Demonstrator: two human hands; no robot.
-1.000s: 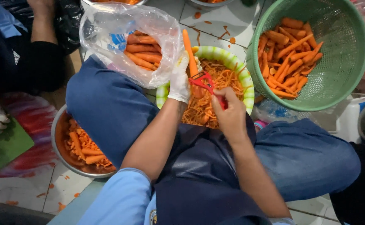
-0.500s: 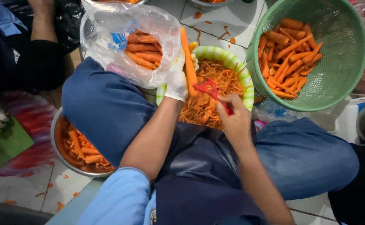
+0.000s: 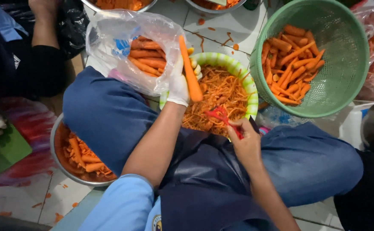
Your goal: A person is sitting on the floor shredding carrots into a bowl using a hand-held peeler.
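Fingers (image 3: 182, 81) round carrot (image 3: 189, 70), lengthwise up-down, tip toward peeler (image 3: 221, 116).

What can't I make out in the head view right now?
- Peeler blade: blurred, handle hidden in the right hand.
- Carrot lower end: behind the gloved left hand.
- Steel bowl: partly under the knee.
- Top bowls: cut off by the edge.
- Bag contents: veiled by plastic.

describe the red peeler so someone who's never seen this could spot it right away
Start at the green-and-white striped bowl of orange shreds on the person's lap. At its near edge, the bare right hand grips the peeler. It is the only bright red thing among orange carrots.
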